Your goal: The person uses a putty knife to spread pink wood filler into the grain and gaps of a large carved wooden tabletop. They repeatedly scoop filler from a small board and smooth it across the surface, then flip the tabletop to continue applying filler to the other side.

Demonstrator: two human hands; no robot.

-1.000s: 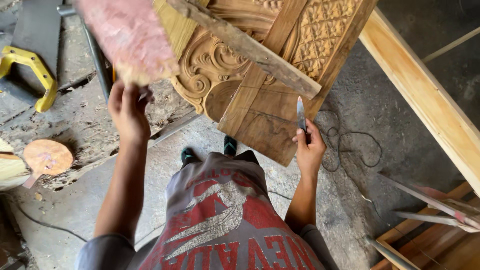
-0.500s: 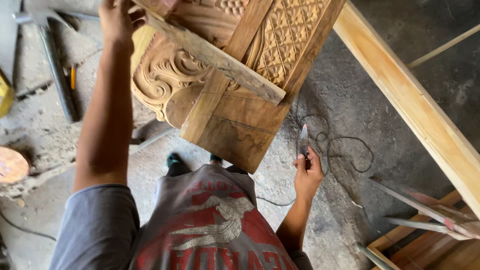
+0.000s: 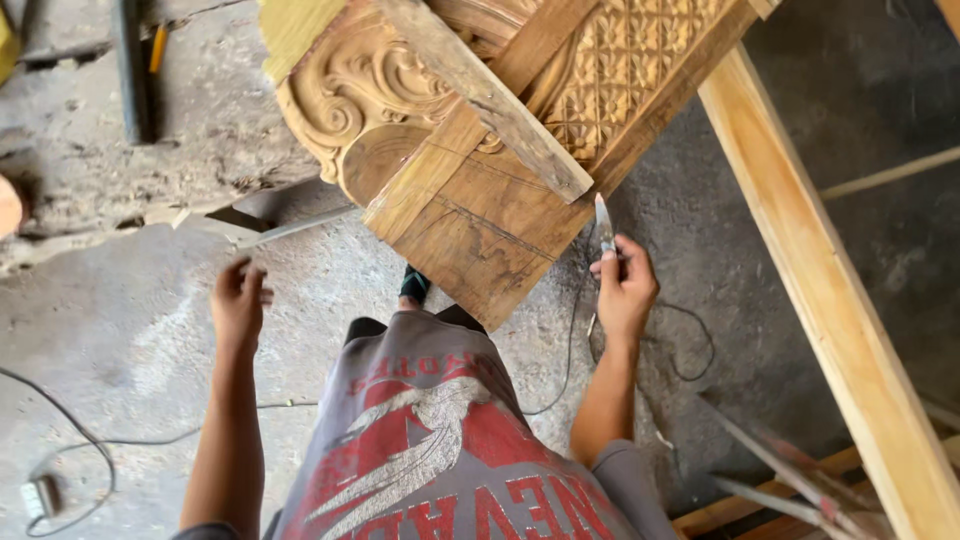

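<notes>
Two hands flank the carved wooden panel (image 3: 470, 150): the left hand (image 3: 238, 305) hangs empty with its grip apart over the concrete floor (image 3: 120, 320), the right hand (image 3: 625, 290) clamped on a chisel (image 3: 603, 222) touching the panel's lower edge.

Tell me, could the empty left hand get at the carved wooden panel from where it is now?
Probably yes. The left hand hangs open just below the carved wooden panel, with only bare floor showing between them.

Concrete floor (image 3: 140, 330): black cable (image 3: 690, 340), timber beam (image 3: 830, 300).
</notes>
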